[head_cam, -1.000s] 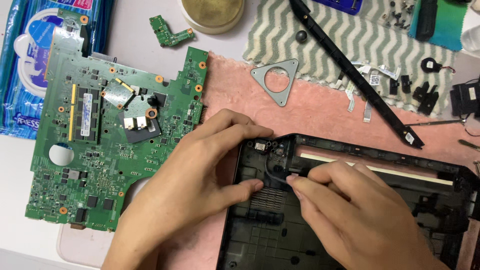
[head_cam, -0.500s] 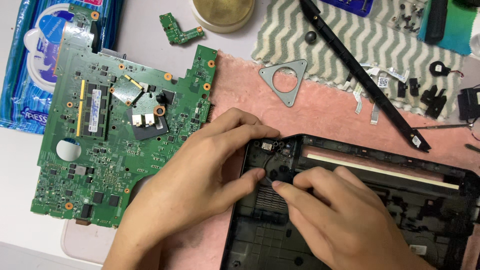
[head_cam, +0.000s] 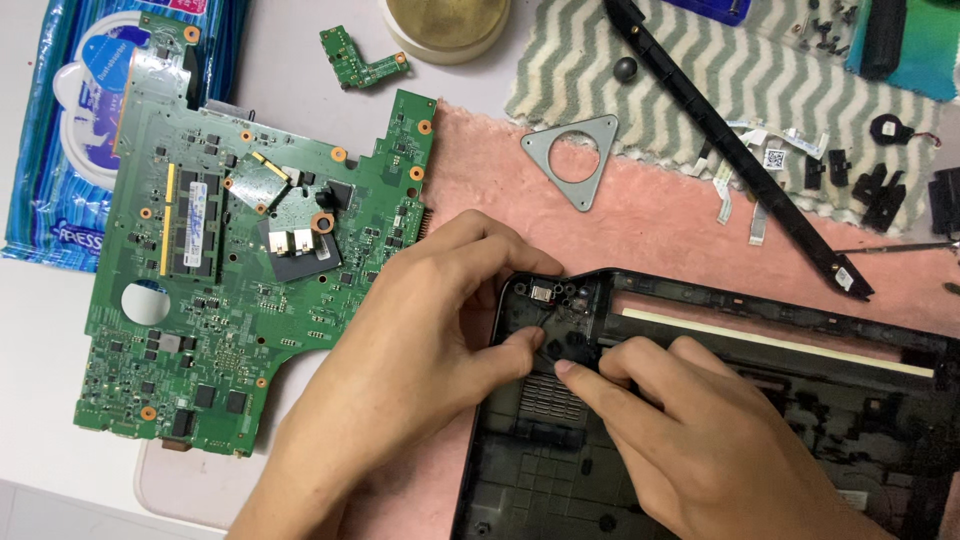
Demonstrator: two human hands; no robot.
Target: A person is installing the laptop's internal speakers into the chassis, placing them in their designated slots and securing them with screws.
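A black plastic laptop base [head_cam: 800,330] lies on a pink towel [head_cam: 660,230], its upper left corner between my hands. My left hand [head_cam: 420,330] wraps that corner, fingers over the outer rim and thumb inside. My right hand [head_cam: 700,430] reaches in from the right. Its index finger and thumb pinch a small black part [head_cam: 560,345] in the corner, right against my left thumb. What that part is stays mostly hidden under the fingers. A green motherboard [head_cam: 250,280] lies flat to the left of my left hand.
A small green board [head_cam: 360,58] and a round tin [head_cam: 445,25] sit at the top. A triangular metal bracket [head_cam: 537,143], a long black strip [head_cam: 740,150], ribbon cables and small black parts [head_cam: 880,190] lie above the base. A blue packet [head_cam: 70,120] is far left.
My right hand's fingertips have slid left into the corner until they meet my left thumb. My left hand has kept its hold on the corner.
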